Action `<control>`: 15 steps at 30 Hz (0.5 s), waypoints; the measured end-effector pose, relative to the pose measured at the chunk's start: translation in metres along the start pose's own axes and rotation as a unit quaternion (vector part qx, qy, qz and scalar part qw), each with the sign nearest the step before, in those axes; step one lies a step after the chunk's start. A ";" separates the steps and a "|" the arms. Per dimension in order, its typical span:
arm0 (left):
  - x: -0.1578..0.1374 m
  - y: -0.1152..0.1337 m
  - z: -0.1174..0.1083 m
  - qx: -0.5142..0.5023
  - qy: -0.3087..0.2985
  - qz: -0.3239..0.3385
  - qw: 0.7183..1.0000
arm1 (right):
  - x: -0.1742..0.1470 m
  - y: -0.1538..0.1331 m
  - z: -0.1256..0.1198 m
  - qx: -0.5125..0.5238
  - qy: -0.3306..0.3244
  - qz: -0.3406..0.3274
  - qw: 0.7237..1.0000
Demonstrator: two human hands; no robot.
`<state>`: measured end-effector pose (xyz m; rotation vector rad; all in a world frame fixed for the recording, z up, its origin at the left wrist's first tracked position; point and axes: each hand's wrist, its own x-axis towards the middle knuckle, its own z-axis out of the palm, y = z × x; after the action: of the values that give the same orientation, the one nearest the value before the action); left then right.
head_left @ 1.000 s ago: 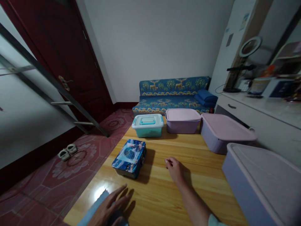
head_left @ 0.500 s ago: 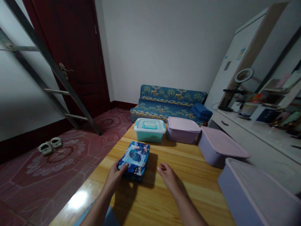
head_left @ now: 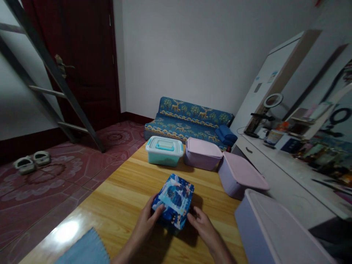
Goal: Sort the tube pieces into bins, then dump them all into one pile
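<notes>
A blue box with a printed picture on its top (head_left: 176,198) is held tilted just over the wooden table, its shadow falling to the right. My left hand (head_left: 147,220) grips its left side, the thumb on top and the other fingers hidden beneath or behind. At the lower right edge, my right hand (head_left: 200,222) has its thumb against the box and its fingers curled at the side. Whatever lies under the box is hidden.
Beyond the box on the table (head_left: 115,200) stand a lidded turquoise container (head_left: 164,157) and a pink lidded bin (head_left: 205,156). Two more bins, one pink (head_left: 233,179) and one pale purple (head_left: 254,227), line the right side. Blue cloth (head_left: 85,251) shows at the near left.
The box has moved right and nearer and has turned a little, with my left hand still on it. My right hand has come from apart to touching its right side. The view has shifted.
</notes>
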<state>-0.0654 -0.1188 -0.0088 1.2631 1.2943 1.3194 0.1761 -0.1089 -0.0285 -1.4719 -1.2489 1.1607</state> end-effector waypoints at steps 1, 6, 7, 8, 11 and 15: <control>-0.001 0.000 -0.001 0.029 0.005 0.024 0.999 | -0.002 0.000 0.001 0.005 0.006 0.008 1.000; -0.012 0.010 0.000 0.261 0.018 0.223 0.939 | -0.008 -0.016 0.010 -0.015 0.114 -0.075 0.991; -0.015 0.013 0.002 0.301 0.001 0.258 0.918 | -0.009 -0.022 0.011 -0.019 0.131 -0.092 0.987; -0.018 0.015 0.004 0.336 -0.016 0.285 0.897 | -0.010 -0.028 0.012 -0.017 0.140 -0.099 0.985; -0.027 0.020 0.013 0.412 -0.027 0.315 0.855 | -0.013 -0.044 0.017 0.025 0.121 -0.059 0.991; -0.031 0.024 0.023 0.454 -0.004 0.296 0.840 | -0.018 -0.054 0.026 0.096 0.097 0.020 0.990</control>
<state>-0.0379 -0.1489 0.0111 2.4848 1.6715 1.0695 0.1392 -0.1187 0.0215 -1.4325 -0.9526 1.1032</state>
